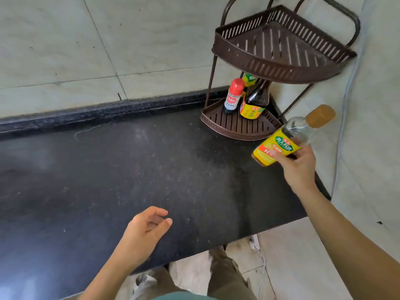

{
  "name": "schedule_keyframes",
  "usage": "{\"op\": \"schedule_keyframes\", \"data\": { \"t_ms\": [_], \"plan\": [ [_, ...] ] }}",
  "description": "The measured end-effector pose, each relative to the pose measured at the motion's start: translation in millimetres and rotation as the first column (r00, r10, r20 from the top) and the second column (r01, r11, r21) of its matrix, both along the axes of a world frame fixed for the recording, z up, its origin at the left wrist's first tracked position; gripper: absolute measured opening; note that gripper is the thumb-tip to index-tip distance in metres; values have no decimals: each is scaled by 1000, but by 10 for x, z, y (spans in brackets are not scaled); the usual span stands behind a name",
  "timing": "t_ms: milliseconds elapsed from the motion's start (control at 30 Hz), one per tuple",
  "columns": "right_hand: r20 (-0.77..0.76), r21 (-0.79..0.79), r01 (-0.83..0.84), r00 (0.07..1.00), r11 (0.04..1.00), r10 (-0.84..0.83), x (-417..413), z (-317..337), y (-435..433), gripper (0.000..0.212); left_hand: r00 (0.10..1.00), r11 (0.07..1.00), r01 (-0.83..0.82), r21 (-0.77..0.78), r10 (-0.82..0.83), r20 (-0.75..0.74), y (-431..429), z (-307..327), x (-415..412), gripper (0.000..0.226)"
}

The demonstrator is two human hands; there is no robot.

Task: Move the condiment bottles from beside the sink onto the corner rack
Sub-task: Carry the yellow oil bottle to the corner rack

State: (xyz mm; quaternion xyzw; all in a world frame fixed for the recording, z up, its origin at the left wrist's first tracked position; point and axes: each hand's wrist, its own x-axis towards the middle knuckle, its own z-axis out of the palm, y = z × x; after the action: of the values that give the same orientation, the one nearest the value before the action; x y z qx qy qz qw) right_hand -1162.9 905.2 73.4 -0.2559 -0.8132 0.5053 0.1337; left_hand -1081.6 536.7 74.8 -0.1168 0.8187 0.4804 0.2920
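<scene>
Holds the yellow-labelled cooking-wine bottle (pixel 279 147) tilted in the right grip (pixel 299 167), fingers curled round its label, in the air just beside the lower tier of the corner rack (pixel 236 132). Hangs the left grip (pixel 145 230) loosely spread, holding nothing, over the desk (pixel 129 169). Looks mid-delivery. Needs next to right the bottle and set it down clear of the red-capped bottle (pixel 233 96) and dark sauce bottle (pixel 256 101) standing there.

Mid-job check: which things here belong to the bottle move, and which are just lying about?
Job: tan-capped bottle, held by right hand; corner rack; red-capped bottle and dark bottle on its lower tier.
Lying about: loose thread on the counter; white cable on the floor. The left hand holds nothing.
</scene>
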Motion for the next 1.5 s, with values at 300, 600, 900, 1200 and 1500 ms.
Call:
{"op": "schedule_keyframes", "data": {
  "t_ms": [300, 600, 900, 1200, 1500],
  "plan": [
    [-63, -47, -120, 991, 992, 116, -1195, -559, 936, 60, 985, 987, -157, -25, 158, 74, 1136, -99, 107, 8],
    [-13, -14, -238, 971, 971, 237, -1609, -727, 1243, 64, 967, 972, -212, -103, 224, 119, 1449, -182, 234, 7],
    [68, 47, -267, 962, 962, 264, -1705, -856, 1296, 58, 960, 964, -232, -130, 249, 131, 1500, -216, 255, 8],
    [141, 218, -207, 974, 954, 179, -1709, -847, 1233, 63, 968, 969, -215, -119, 228, 105, 1545, -219, 199, 8],
    [29, 165, -96, 995, 982, 92, -1596, -900, 1152, 63, 961, 964, -239, -113, 251, 113, 1471, -223, 280, 8]
  ]
}}
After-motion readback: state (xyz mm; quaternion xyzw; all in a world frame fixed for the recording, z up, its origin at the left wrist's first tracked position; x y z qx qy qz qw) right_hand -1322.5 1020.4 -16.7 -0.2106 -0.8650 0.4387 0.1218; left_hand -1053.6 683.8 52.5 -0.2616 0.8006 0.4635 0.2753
